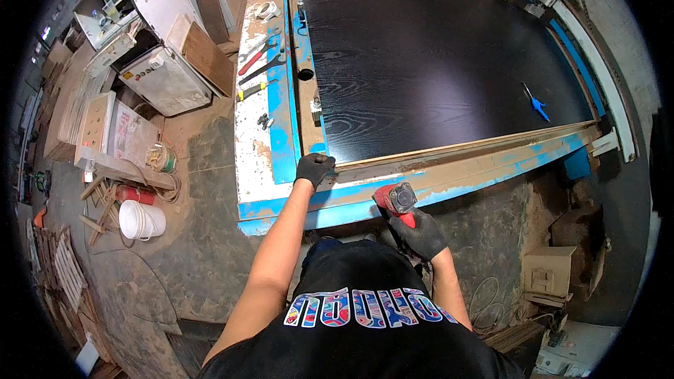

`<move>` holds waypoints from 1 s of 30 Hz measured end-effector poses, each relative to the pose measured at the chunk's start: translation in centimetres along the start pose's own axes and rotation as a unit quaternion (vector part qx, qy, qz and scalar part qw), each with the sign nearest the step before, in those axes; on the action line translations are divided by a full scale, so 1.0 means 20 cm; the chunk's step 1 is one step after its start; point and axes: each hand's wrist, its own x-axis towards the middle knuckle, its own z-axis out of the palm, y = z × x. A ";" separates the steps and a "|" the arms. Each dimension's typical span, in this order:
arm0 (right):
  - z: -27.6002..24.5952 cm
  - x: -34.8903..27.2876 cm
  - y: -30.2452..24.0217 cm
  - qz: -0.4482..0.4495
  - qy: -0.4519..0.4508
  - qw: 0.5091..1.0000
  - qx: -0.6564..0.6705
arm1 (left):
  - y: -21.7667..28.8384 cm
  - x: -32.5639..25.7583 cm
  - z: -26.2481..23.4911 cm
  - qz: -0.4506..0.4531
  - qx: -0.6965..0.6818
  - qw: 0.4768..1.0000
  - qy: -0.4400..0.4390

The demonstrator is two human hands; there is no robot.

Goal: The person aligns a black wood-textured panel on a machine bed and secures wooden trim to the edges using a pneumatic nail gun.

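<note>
My left hand (315,169), in a dark glove, is at the near left corner of a large black wood-grain panel (435,63). Its fingers are curled closed, and whatever is in them is hidden. The panel lies flat on a blue-and-white worn machine table (323,217), with a pale brown edge toward me. My right hand (421,236), gloved too, grips a red handheld power tool (397,198) with a round grey head. The tool is held in front of the table's near edge, apart from the panel.
A blue-handled tool (537,105) lies on the panel's right side. Wrenches (258,60), a yellow-and-black tool (254,90) and a tape roll (267,11) rest on the table's left. A white bucket (142,220) stands on the floor at left, a cardboard box (547,271) at lower right.
</note>
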 end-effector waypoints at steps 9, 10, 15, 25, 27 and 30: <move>0.02 -0.01 0.02 -0.015 0.029 0.998 0.045 | 0.02 0.01 -0.01 -0.006 0.010 0.999 -0.038; 0.02 -0.01 0.01 -0.016 0.029 0.998 0.045 | 0.01 0.01 -0.01 0.000 0.002 1.000 -0.029; 0.02 -0.02 0.00 -0.009 0.025 0.999 0.034 | -0.01 0.03 -0.01 0.005 0.003 0.999 -0.035; 0.03 -0.01 -0.01 0.013 0.016 0.999 0.026 | 0.00 0.03 -0.01 -0.032 0.013 0.999 -0.041; 0.03 -0.01 -0.01 -0.009 0.023 0.999 0.021 | -0.02 0.05 -0.01 -0.031 0.018 0.999 -0.040; 0.01 -0.01 -0.02 -0.005 0.017 1.000 0.023 | 0.00 0.03 -0.01 -0.033 0.011 0.998 -0.047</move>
